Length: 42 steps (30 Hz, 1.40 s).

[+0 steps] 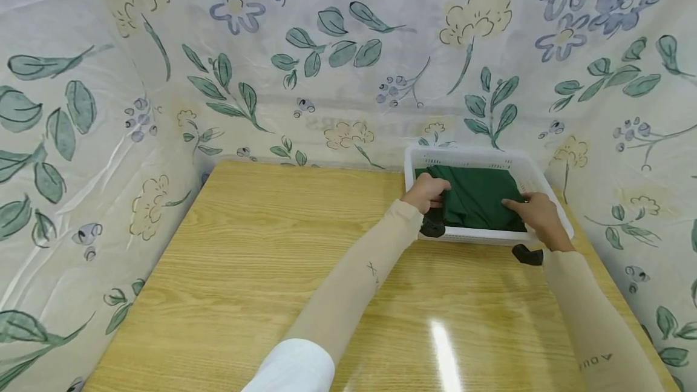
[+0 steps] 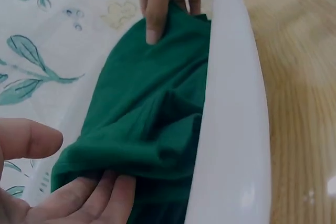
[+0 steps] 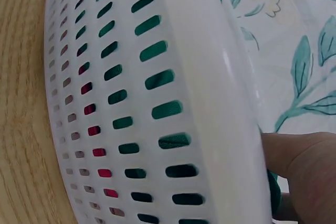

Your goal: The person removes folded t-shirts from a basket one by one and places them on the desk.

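A folded green cloth (image 1: 479,195) lies in a white plastic basket (image 1: 474,236) at the table's far right. At its left end is my left hand (image 1: 426,192). The left wrist view shows that hand's fingers (image 2: 113,195) straight beneath the fold, the thumb raised apart from the fabric. My right hand (image 1: 539,216) pinches the cloth's right end, thumb on top and fingers underneath. Seen from the right wrist, the basket's slotted wall (image 3: 121,98) shows green fabric high up and something red lower down; most of the right hand (image 3: 310,177) is hidden behind the rim.
The basket stands on a wooden table (image 1: 272,259), close to its back and right edges. Floral sheeting (image 1: 337,77) rises behind the table and along both sides. A black wrist mount (image 1: 528,254) hangs below the right wrist, in front of the basket.
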Each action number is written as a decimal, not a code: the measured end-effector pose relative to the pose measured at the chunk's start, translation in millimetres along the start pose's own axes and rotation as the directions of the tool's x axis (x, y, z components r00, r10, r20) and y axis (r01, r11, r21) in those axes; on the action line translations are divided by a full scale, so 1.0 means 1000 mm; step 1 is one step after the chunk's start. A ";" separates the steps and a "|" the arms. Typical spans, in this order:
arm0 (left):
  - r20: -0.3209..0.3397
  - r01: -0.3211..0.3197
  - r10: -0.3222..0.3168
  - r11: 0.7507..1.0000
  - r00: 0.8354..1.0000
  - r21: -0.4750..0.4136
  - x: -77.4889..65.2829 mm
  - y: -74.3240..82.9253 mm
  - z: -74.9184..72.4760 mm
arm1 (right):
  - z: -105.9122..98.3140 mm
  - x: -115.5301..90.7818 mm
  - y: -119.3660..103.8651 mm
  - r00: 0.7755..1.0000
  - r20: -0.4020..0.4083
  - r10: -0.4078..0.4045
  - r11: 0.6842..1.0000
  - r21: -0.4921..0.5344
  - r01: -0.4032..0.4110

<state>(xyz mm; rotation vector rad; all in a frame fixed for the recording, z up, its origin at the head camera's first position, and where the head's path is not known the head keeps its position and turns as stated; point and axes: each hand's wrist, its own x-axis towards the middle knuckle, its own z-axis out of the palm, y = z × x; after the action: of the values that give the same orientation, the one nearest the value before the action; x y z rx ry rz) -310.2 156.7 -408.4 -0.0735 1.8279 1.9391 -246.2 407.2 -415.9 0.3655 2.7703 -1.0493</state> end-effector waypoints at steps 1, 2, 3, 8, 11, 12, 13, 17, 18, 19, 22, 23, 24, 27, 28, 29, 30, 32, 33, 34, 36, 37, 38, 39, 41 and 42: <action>-0.003 0.006 -0.006 0.999 1.000 -0.031 0.001 -0.001 0.000 | 0.000 0.000 0.000 1.000 0.006 0.007 1.000 0.011 -0.007; -0.009 0.011 -0.012 0.998 1.000 -0.058 0.001 -0.001 0.001 | 0.000 0.001 0.001 1.000 0.011 0.014 1.000 0.022 -0.014; -0.017 0.018 -0.019 0.996 1.000 -0.082 0.002 -0.002 0.001 | 0.000 0.001 0.002 1.000 0.015 0.018 0.999 0.031 -0.019; -0.075 0.043 -0.053 0.991 0.996 -0.126 0.003 -0.001 0.006 | 0.001 0.004 0.004 0.999 0.024 0.037 0.996 0.079 -0.038; -0.083 0.060 -0.069 0.992 0.994 -0.113 0.002 0.000 0.008 | 0.001 0.005 0.005 1.000 0.012 0.024 0.996 0.082 -0.025; -0.081 0.065 -0.074 0.992 0.994 -0.106 0.002 0.001 0.008 | 0.002 0.005 0.005 1.000 0.006 0.017 0.997 0.075 -0.018; -0.076 0.068 -0.076 0.993 0.994 -0.100 0.001 0.001 0.008 | 0.001 0.006 0.005 1.000 -0.004 0.009 0.998 0.061 -0.008; -0.069 0.064 -0.067 0.997 0.995 -0.038 0.001 0.002 0.008 | 0.002 0.006 0.003 0.999 -0.034 -0.028 1.000 0.004 0.028; -0.068 0.065 -0.065 0.998 0.996 -0.006 0.001 0.002 0.007 | 0.002 0.006 0.003 0.999 -0.039 -0.036 0.999 -0.003 0.036; -0.066 0.063 -0.061 0.997 0.996 0.037 0.001 0.002 0.007 | 0.003 0.007 0.003 0.998 -0.046 -0.043 0.999 -0.003 0.043; -0.050 0.030 -0.019 0.975 0.999 0.222 0.002 0.001 0.006 | 0.004 0.009 0.003 0.996 -0.068 -0.061 0.998 0.009 0.061; -0.044 0.012 0.001 0.957 0.999 0.291 0.002 0.001 0.005 | 0.004 0.010 0.003 0.995 -0.075 -0.067 0.998 0.011 0.068; -0.035 -0.016 0.031 0.928 0.999 0.373 0.001 0.001 0.005 | 0.005 0.011 0.003 0.994 -0.080 -0.072 0.997 0.016 0.074; -0.001 -0.099 0.123 0.806 0.992 0.584 -0.001 0.003 0.006 | 0.005 0.012 0.003 0.994 -0.077 -0.080 0.996 0.028 0.082; 0.010 -0.122 0.151 0.759 0.989 0.639 -0.002 0.003 0.007 | 0.005 0.012 0.003 0.994 -0.073 -0.083 0.996 0.032 0.085; 0.023 -0.144 0.177 0.714 0.984 0.685 -0.002 0.002 0.008 | 0.005 0.012 0.004 0.993 -0.071 -0.090 0.995 0.034 0.093; 0.033 -0.161 0.199 0.673 0.979 0.722 -0.002 0.002 0.010 | 0.005 0.011 0.004 0.993 -0.069 -0.098 0.994 0.035 0.100; 0.047 -0.181 0.224 0.625 0.973 0.760 0.000 0.001 0.012 | 0.006 0.011 0.004 0.991 -0.068 -0.113 0.993 0.036 0.116; 0.054 -0.189 0.233 0.608 0.971 0.771 0.002 0.000 0.013 | 0.006 0.011 0.004 0.990 -0.068 -0.121 0.992 0.038 0.124; 0.059 -0.196 0.242 0.591 0.968 0.782 0.004 -0.001 0.014 | 0.007 0.011 0.004 0.989 -0.069 -0.132 0.990 0.046 0.136; 0.059 -0.198 0.254 0.567 0.965 0.800 0.006 -0.002 0.017 | 0.007 0.012 0.004 0.985 -0.078 -0.153 0.986 0.060 0.158; 0.054 -0.197 0.257 0.570 0.965 0.798 0.007 -0.002 0.018 | 0.006 0.013 0.004 0.983 -0.081 -0.167 0.983 0.070 0.172; 0.045 -0.194 0.265 0.568 0.963 0.800 0.008 -0.002 0.019 | 0.006 0.014 0.004 0.980 -0.084 -0.183 0.980 0.068 0.189; 0.041 -0.197 0.270 0.581 0.962 0.790 0.008 -0.002 0.019 | 0.006 0.015 0.004 0.975 -0.087 -0.204 0.976 0.064 0.210; 0.036 -0.209 0.282 0.614 0.959 0.761 0.009 -0.002 0.018 | 0.007 0.018 0.004 0.965 -0.091 -0.246 0.968 0.037 0.250; 0.038 -0.220 0.289 0.632 0.957 0.743 0.010 -0.002 0.018 | 0.007 0.019 0.004 0.960 -0.087 -0.265 0.963 0.025 0.268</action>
<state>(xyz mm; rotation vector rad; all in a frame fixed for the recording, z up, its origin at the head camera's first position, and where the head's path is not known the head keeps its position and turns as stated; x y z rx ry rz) -313.1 176.3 -411.9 0.4012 2.6715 1.1854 -263.0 408.8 -428.0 0.0393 2.9379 -1.1684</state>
